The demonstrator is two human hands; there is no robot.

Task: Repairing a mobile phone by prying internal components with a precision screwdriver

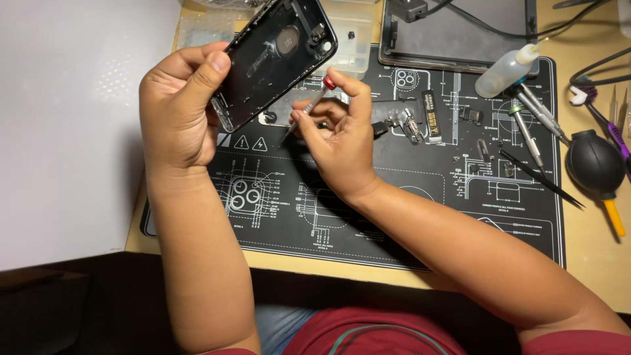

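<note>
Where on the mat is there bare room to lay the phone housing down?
The near part of the black mat is free, between the right hand and the mat's front edge. The left hand holds the phone housing. It is crowded at right: small parts, screwdrivers, a squeeze bottle.

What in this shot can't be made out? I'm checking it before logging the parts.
- Head view: lower corner of the phone housing, covered by the left hand.
- Screwdriver tip: too fine and dark against the mat.
- Loose small parts: too small to identify.
- Tray: cut off by the top edge.
</note>
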